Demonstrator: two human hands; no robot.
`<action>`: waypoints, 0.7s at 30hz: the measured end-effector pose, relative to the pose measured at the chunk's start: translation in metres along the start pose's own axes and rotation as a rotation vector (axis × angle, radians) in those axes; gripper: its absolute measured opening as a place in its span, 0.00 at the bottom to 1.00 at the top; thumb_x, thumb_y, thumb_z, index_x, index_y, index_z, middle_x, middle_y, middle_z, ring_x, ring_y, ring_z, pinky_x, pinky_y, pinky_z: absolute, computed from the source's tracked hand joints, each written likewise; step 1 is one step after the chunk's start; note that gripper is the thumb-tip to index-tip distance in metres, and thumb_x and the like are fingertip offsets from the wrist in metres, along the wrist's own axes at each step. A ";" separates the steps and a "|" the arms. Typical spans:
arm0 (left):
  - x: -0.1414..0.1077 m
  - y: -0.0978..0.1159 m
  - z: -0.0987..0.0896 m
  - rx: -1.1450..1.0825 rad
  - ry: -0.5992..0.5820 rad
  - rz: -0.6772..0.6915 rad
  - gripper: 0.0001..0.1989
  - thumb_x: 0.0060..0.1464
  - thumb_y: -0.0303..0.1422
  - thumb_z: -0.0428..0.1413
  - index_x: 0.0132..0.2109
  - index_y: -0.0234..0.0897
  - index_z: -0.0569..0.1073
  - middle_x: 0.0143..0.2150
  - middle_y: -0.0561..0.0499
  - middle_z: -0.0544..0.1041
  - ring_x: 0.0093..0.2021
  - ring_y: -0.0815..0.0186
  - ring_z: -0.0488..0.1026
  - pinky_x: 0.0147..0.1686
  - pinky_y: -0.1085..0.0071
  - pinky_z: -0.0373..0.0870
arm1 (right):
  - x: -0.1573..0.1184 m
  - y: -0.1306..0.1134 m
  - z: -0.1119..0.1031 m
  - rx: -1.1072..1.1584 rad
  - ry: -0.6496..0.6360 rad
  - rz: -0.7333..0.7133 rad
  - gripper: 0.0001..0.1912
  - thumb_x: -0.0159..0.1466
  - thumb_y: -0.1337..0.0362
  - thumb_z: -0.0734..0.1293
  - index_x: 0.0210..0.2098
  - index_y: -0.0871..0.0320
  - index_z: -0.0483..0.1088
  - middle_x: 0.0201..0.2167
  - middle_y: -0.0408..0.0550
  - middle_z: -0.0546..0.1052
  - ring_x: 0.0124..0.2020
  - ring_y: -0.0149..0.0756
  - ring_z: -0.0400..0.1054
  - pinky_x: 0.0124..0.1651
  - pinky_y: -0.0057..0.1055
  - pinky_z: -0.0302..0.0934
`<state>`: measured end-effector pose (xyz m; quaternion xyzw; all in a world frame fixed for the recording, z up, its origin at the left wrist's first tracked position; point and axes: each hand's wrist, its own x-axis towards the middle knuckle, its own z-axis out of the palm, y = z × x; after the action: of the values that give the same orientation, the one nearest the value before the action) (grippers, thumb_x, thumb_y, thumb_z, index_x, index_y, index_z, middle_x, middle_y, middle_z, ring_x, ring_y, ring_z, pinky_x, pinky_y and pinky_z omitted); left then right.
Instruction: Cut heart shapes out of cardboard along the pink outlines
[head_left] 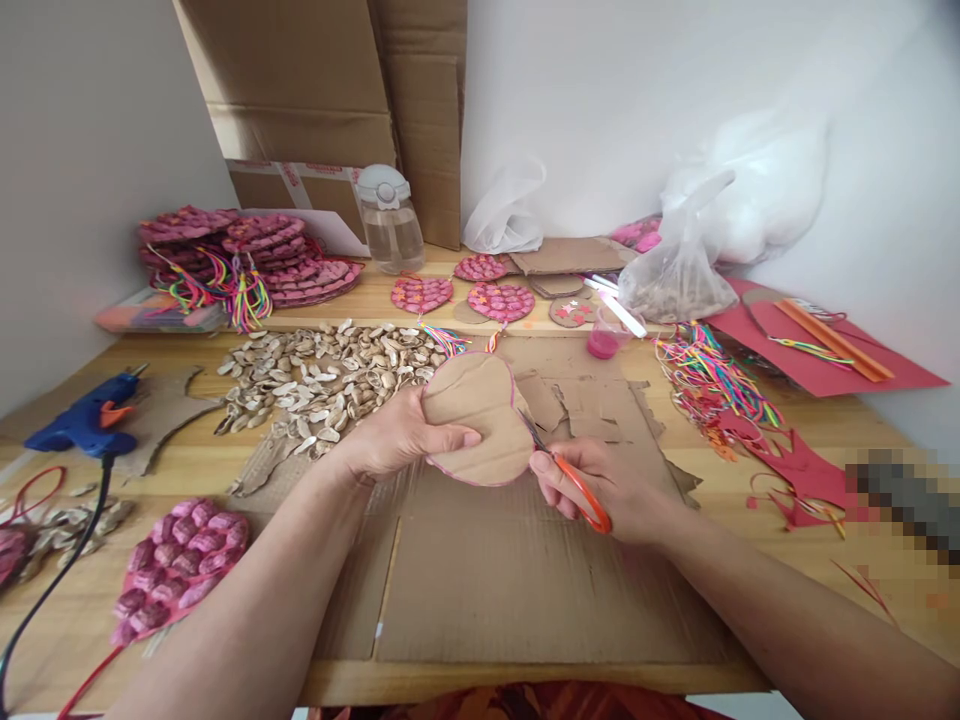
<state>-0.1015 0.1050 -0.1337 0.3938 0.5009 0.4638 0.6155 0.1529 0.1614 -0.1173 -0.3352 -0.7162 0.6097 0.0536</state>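
My left hand [397,435] grips a heart-shaped cardboard cutout [472,410] by its left side, the thumb lying across its face. A purple line runs along the edge of the cutout. In my right hand [592,485] are scissors [581,490] with orange handles, my fingers closed round the loops. Their blades touch the notch on the right side of the heart. Both hands are above a large flat piece of cardboard [525,580] on the wooden table. Peanut shells [322,375] lie spread out beyond my left hand.
A blue glue gun [90,415] with a black cord lies at the left, near a pink peanut-shell heart [184,565]. Colourful tassels [724,375] and red paper scraps [802,470] are at the right. Behind stand a water bottle [390,225] and a cup of pink liquid [604,340].
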 end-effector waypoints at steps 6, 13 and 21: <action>0.001 -0.003 -0.002 -0.008 -0.003 0.011 0.31 0.41 0.30 0.72 0.54 0.38 0.76 0.46 0.46 0.82 0.42 0.59 0.79 0.44 0.64 0.76 | -0.001 0.007 0.000 -0.001 0.011 0.002 0.25 0.67 0.45 0.63 0.23 0.58 0.64 0.17 0.39 0.65 0.19 0.26 0.58 0.23 0.24 0.49; 0.001 0.000 -0.003 0.011 -0.036 0.020 0.32 0.41 0.31 0.72 0.56 0.36 0.75 0.49 0.44 0.81 0.44 0.57 0.79 0.46 0.62 0.76 | 0.000 0.012 0.000 -0.059 0.041 -0.026 0.25 0.68 0.47 0.63 0.22 0.58 0.61 0.17 0.38 0.64 0.19 0.27 0.59 0.23 0.25 0.50; 0.000 0.002 -0.005 0.036 -0.034 0.008 0.33 0.41 0.32 0.72 0.55 0.34 0.75 0.48 0.43 0.81 0.43 0.56 0.79 0.44 0.61 0.76 | 0.002 0.017 0.001 -0.123 0.073 -0.082 0.25 0.68 0.49 0.63 0.22 0.57 0.61 0.17 0.38 0.64 0.20 0.27 0.59 0.25 0.27 0.50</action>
<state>-0.1071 0.1054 -0.1325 0.4148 0.4971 0.4504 0.6148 0.1582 0.1620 -0.1339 -0.3303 -0.7631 0.5491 0.0841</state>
